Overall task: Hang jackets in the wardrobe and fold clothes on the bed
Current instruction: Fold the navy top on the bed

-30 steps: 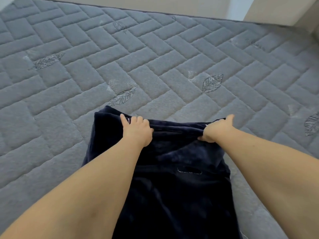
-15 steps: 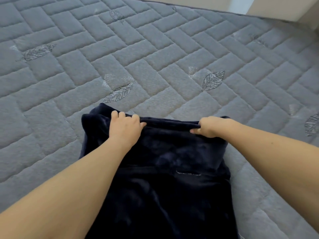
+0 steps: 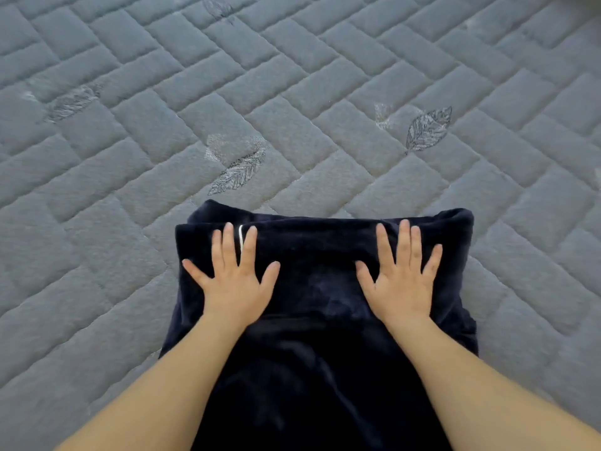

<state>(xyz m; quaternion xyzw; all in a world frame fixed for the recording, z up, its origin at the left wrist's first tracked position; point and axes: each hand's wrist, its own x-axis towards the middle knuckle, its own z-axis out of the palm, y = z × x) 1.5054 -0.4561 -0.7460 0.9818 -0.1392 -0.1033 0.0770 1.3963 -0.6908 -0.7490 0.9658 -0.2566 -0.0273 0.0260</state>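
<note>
A dark navy plush garment (image 3: 318, 320) lies on the grey quilted bed (image 3: 292, 92), running from the picture's middle down to the bottom edge. Its far end is folded over into a thick band. My left hand (image 3: 235, 281) lies flat on the left part of that band, fingers spread and straight. My right hand (image 3: 401, 281) presses flat on the right part in the same way. A thin white line shows between two fingers of my left hand. What kind of garment it is cannot be told.
The grey mattress cover has a brick-like quilt pattern with embroidered leaves (image 3: 427, 128) and stretches left, right and beyond the garment.
Both hands let go of the far edge they were gripping and now lie flat with spread fingers on the folded-over band. The view has tilted further down.
</note>
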